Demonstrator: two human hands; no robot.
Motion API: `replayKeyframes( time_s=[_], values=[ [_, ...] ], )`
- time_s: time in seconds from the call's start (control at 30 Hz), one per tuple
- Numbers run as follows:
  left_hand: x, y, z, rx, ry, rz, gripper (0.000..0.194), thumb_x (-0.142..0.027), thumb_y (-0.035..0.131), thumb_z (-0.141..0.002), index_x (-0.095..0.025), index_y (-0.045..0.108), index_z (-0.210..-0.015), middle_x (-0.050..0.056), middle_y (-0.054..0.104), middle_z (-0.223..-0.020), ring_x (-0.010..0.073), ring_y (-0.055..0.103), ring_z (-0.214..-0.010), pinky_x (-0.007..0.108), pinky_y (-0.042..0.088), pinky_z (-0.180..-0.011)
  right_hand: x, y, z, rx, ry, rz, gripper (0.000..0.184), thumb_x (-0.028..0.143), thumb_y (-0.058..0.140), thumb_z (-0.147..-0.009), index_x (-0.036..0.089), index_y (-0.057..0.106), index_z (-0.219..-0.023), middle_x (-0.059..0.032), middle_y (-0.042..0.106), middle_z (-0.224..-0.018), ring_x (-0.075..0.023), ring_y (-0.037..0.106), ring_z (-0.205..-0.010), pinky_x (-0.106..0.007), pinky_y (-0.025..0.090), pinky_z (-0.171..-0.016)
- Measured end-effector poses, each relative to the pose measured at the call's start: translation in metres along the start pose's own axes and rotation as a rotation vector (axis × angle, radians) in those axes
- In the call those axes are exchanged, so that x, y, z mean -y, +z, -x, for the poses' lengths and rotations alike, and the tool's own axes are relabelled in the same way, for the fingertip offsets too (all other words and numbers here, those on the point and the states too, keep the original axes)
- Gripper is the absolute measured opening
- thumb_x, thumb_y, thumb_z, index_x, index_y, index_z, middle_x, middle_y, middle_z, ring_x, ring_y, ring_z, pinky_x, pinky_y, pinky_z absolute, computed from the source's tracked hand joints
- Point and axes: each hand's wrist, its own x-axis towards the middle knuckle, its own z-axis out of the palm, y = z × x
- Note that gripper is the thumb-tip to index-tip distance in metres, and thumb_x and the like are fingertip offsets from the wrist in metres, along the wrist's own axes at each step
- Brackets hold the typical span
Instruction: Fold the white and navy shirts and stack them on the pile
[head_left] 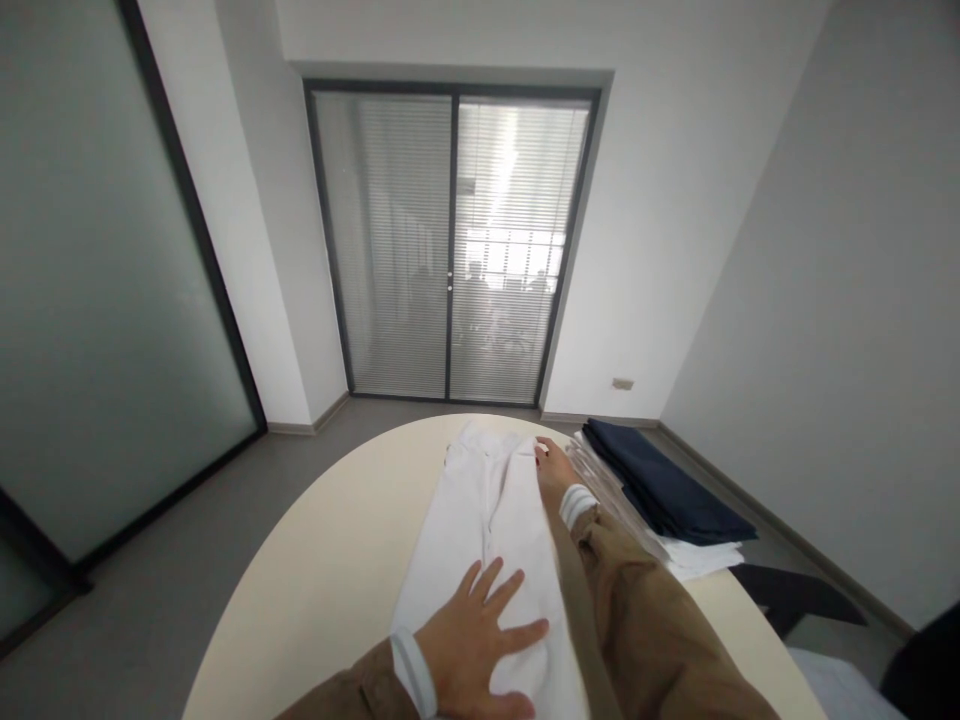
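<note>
A white garment [457, 530] lies lengthwise on the round cream table [322, 570], with a seam or placket running down its middle and a few creases near the far end. I cannot make out which kind of garment it is. My left hand [480, 640] rests flat on its near part, fingers spread. At the far right corner of the cloth, my right hand [553, 468] has its fingers curled over the edge, pinching the fabric. Part of the garment's right side is hidden by my right sleeve.
Right of my right arm, a folded dark navy cloth [667, 485] lies on top of several white folded cloths [701, 557] at the table's edge. A dark chair part [799, 595] shows beyond. Glass doors with blinds [450, 250] stand ahead.
</note>
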Motion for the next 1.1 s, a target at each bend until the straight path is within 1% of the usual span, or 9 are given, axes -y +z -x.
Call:
replayKeyframes(
  time_s=[0.17,0.33,0.47,0.67,0.73,0.83,0.93,1.03,1.1],
  values=[
    [0.003,0.002,0.0,-0.022,0.018,0.021,0.079,-0.078,0.039,-0.087,-0.037,0.03,-0.154,0.015,0.007,-0.163,0.0478,0.001,-0.146,0.076,0.009,-0.11,0.014,-0.002,-0.018,-0.033,0.102,0.166,0.026,0.03,0.047,-0.093,0.015,0.067,-0.101,-0.0123,0.071,-0.093,-0.0224,0.066,-0.09,-0.031,0.046,-0.081],
    [0.004,0.005,0.001,-0.049,0.01,0.04,0.078,-0.077,0.043,-0.086,-0.038,0.032,-0.153,0.014,0.008,-0.164,0.0506,0.0,-0.145,0.077,0.012,-0.109,0.034,0.011,-0.008,-0.061,0.104,0.296,0.038,0.022,0.042,-0.094,0.014,0.055,-0.128,-0.0177,0.066,-0.113,-0.0257,0.062,-0.104,-0.035,0.044,-0.088],
    [0.004,0.008,-0.001,-0.101,-0.007,0.029,0.078,-0.073,0.052,-0.084,-0.037,0.036,-0.152,0.015,0.016,-0.163,0.0503,0.01,-0.146,0.074,0.015,-0.111,0.046,0.028,0.021,-0.047,0.011,0.377,0.048,0.02,0.045,-0.091,0.014,0.047,-0.138,-0.0195,0.047,-0.144,-0.0312,0.047,-0.129,-0.041,0.039,-0.1],
    [0.001,0.019,-0.003,-0.222,-0.093,0.026,0.07,-0.062,0.05,-0.091,-0.029,0.039,-0.151,0.015,0.035,-0.156,0.0408,0.025,-0.146,0.063,0.018,-0.118,0.039,0.055,0.067,0.276,-0.071,0.537,0.069,0.051,0.029,-0.099,0.01,0.028,-0.154,-0.0187,0.021,-0.161,-0.0351,0.016,-0.149,-0.053,0.016,-0.116],
    [-0.002,0.022,-0.004,-0.229,-0.1,0.043,0.069,-0.061,0.051,-0.091,-0.029,0.039,-0.151,0.014,0.034,-0.157,0.0404,0.022,-0.147,0.063,0.016,-0.118,0.035,0.061,0.073,0.299,-0.082,0.509,0.073,0.056,0.028,-0.099,0.01,0.025,-0.156,-0.0172,0.016,-0.163,-0.0353,0.009,-0.151,-0.056,0.007,-0.118],
    [0.002,0.019,-0.009,-0.285,-0.117,0.09,0.054,-0.051,0.051,-0.094,-0.024,0.051,-0.142,0.012,0.045,-0.151,0.0335,0.032,-0.143,0.055,0.024,-0.119,0.033,0.059,0.069,0.254,-0.064,0.356,0.063,0.05,0.031,-0.099,0.014,0.039,-0.15,-0.0145,0.024,-0.162,-0.0329,0.013,-0.15,-0.052,0.009,-0.119],
    [0.026,0.007,-0.015,-0.443,-0.194,0.156,0.037,-0.037,0.045,-0.098,-0.02,0.062,-0.126,0.01,0.058,-0.136,0.0227,0.05,-0.129,0.041,0.036,-0.115,0.029,0.048,0.059,0.161,-0.029,0.248,0.052,0.035,0.033,-0.099,0.012,0.049,-0.142,-0.0165,0.039,-0.154,-0.0277,0.024,-0.148,-0.044,0.017,-0.119],
    [0.07,-0.006,-0.02,-0.63,-0.388,0.136,0.04,-0.033,0.045,-0.096,-0.017,0.06,-0.13,0.013,0.052,-0.143,0.0255,0.044,-0.135,0.044,0.03,-0.117,0.021,0.037,0.049,0.062,0.057,0.176,0.055,0.029,0.039,-0.095,0.006,0.042,-0.145,-0.0225,0.052,-0.141,-0.0292,0.042,-0.138,-0.043,0.03,-0.113],
    [0.102,-0.011,-0.022,-0.678,-0.568,0.198,0.046,-0.029,0.049,-0.093,-0.012,0.056,-0.135,0.017,0.049,-0.146,0.0288,0.04,-0.139,0.045,0.026,-0.118,0.015,0.032,0.043,0.02,0.101,0.104,0.059,0.027,0.046,-0.09,0.007,0.04,-0.146,-0.021,0.06,-0.133,-0.0282,0.054,-0.127,-0.04,0.038,-0.107]
  ],
)
